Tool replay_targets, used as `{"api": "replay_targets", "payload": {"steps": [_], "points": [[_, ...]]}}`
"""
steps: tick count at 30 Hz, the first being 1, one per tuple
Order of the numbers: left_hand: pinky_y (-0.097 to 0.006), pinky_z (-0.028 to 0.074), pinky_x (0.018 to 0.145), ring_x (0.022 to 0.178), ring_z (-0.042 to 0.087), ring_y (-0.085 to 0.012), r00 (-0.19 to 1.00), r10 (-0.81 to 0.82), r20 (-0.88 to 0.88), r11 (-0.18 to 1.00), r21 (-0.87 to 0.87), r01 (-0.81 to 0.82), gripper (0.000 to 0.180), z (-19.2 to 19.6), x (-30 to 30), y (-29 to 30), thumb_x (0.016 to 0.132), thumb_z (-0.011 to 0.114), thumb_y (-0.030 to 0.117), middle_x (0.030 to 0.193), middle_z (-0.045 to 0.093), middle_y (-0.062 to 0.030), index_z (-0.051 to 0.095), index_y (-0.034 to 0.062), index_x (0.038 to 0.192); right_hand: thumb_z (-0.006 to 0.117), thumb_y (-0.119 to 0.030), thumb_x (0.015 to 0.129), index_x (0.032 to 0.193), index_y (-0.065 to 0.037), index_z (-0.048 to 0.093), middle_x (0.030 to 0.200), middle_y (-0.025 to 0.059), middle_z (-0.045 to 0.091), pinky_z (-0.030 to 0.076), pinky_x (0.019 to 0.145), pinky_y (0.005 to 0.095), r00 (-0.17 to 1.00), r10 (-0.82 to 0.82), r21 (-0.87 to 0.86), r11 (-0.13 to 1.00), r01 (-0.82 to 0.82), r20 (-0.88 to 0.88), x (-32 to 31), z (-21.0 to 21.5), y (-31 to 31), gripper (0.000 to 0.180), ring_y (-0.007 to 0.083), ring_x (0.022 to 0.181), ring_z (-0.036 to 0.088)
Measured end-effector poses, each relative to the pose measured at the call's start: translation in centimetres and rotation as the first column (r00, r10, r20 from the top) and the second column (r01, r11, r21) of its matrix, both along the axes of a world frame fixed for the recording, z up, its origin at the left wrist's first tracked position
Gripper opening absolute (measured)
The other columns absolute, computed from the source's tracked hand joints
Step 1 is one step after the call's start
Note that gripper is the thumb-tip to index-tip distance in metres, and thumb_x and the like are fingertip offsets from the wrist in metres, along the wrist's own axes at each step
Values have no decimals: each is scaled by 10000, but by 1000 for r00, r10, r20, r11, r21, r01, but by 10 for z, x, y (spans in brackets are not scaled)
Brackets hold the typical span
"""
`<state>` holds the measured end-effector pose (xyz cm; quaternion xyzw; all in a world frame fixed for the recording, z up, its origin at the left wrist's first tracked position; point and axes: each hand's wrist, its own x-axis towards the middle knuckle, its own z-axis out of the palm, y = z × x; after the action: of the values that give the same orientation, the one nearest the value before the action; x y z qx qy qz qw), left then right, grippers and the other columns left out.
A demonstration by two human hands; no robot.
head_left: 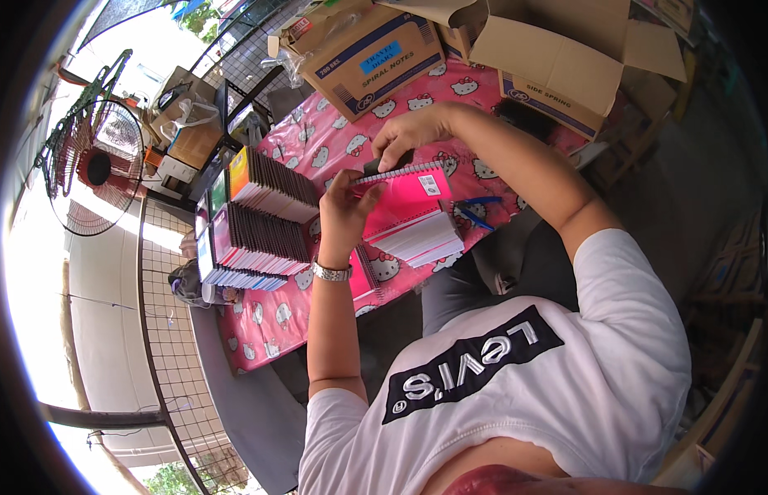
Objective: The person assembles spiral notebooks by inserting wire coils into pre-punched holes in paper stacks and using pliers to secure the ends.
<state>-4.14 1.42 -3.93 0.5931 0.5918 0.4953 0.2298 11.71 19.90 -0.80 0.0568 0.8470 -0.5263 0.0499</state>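
Observation:
A bright pink spiral notebook (405, 191) is tilted up in front of me, its wire coil along the top edge. My left hand (344, 205) is closed on its left end, the thumb over the cover near the coil. At the coil, my right hand (407, 136) has its fingers bent and pinched together. Something small and dark shows under those fingers; its kind is hidden. Below the raised notebook lies a stack of pink notebooks (421, 238), page edges toward me. Another pink notebook (362, 274) lies beside my left wrist. Blue-handled pliers (476, 211) rest right of the stack.
Tall stacks of coil-bound notebooks (264, 227) stand left on the pink patterned tablecloth (268, 320). Cardboard boxes (372, 66) line the far side, with an open-flapped box (557, 70) at far right. A standing fan (98, 167) is beyond the table's left end.

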Motion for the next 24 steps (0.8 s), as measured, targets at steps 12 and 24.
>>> {"api": "replay_targets", "payload": {"steps": [12,24], "points": [[-222,519,577,700,597,-77,990,60,130,996,55,-68,213,-4,5,5,895,693,94,831,612,-42,570,-27,1021,754,-557,726,1001,-53,667,988,159,649,486,887,397,686,-690,688,382,617,-233,51,-176,55,580,306,981,637],[-242,537,484,619,626,-94,966,192,173,968,130,-216,193,-19,8,-4,968,610,163,828,607,-59,549,-15,1013,735,-311,815,1283,-28,525,1229,187,558,437,964,452,637,-669,579,363,730,-384,105,-273,-99,586,355,1176,519]]}}
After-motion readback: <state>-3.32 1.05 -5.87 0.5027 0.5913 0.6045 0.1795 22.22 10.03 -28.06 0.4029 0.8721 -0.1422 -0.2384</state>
